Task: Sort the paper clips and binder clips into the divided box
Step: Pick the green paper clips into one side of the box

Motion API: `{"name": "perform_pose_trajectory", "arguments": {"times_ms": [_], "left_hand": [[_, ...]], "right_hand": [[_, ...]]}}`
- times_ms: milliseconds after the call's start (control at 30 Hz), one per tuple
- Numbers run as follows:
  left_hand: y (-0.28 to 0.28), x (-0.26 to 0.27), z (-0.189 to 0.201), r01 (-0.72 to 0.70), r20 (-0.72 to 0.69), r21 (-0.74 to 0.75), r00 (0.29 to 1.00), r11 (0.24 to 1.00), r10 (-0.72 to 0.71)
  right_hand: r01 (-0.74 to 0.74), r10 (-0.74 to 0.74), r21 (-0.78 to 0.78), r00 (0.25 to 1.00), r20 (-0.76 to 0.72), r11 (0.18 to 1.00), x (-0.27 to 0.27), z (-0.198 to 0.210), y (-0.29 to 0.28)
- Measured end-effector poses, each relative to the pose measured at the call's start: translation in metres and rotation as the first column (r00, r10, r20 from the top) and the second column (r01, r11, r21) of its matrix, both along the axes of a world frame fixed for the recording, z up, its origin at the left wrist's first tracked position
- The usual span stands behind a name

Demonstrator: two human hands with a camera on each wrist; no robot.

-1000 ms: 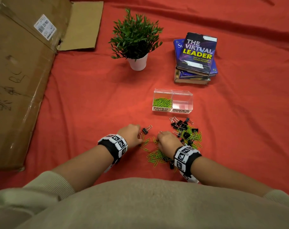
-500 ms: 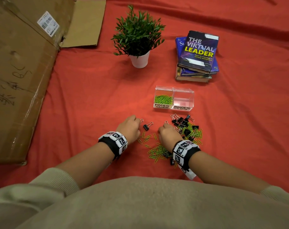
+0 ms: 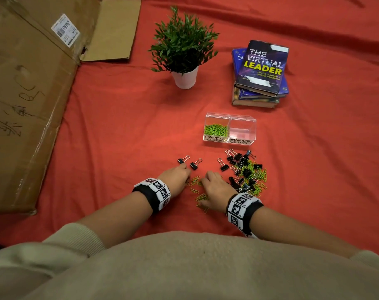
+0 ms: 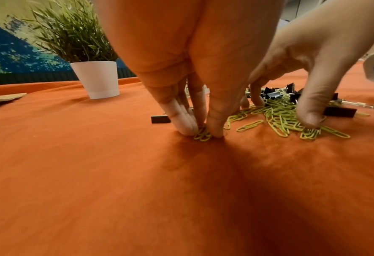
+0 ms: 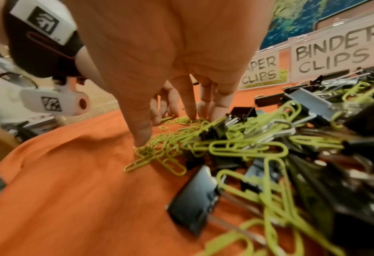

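Note:
The clear divided box (image 3: 230,115) stands ahead; its "paper clips" side holds green paper clips (image 3: 215,129) and its "binder clips" side (image 5: 333,57) looks bare. A mixed pile of black binder clips (image 3: 242,163) and green clips lies to the right. My left hand (image 3: 187,174) pinches a small bunch of green paper clips (image 4: 202,134) against the cloth between thumb and fingers. Beside it, my right hand (image 3: 202,189) is spread over loose paper clips (image 5: 159,152), with its thumb and fingertips (image 5: 190,114) pressing on them. Two binder clips (image 3: 183,160) lie just beyond my left fingers.
A potted plant (image 3: 184,53) and a stack of books (image 3: 260,72) stand beyond the box on the red cloth (image 3: 119,126). A big flattened cardboard box (image 3: 26,94) covers the left side. A single binder clip (image 3: 223,166) lies between my hands and the pile.
Both hands have drawn back toward me from the binder clips, dragging paper clips along. The left fingers have closed into a pinch on a few green clips.

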State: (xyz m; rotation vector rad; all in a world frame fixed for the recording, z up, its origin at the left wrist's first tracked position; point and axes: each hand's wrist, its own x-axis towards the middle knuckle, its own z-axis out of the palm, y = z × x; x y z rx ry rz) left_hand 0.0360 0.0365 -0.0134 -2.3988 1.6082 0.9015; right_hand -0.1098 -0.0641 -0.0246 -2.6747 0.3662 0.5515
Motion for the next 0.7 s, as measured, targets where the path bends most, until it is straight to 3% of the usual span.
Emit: {"name": "perform_pose_trajectory", "arguments": {"times_ms": [100,300,467,567,700], "left_hand": [[0.001,-0.003,0.001,0.048,0.072,0.034,0.996,0.998,-0.050],[0.002,-0.010,0.001,0.118,0.180,0.085,0.975,0.989,-0.132],[0.000,-0.012,0.002,0.095,0.182,0.094,0.977,0.991,-0.111],[-0.002,-0.011,0.000,0.058,0.153,0.108,0.985,0.992,-0.075],[-0.002,-0.012,-0.004,0.039,0.135,0.129,0.989,0.991,-0.056]], "right_hand": [[-0.054,0.054,0.014,0.999,-0.006,0.998,-0.007,-0.001,0.007],[-0.016,0.021,0.097,0.999,-0.049,0.995,-0.010,0.001,0.011],[0.104,-0.089,0.191,0.992,-0.084,0.976,-0.004,-0.003,0.005],[0.254,-0.214,0.316,0.964,-0.155,0.914,0.003,0.001,-0.005],[0.443,-0.359,0.475,0.896,-0.262,0.760,0.016,0.019,-0.032]]}}
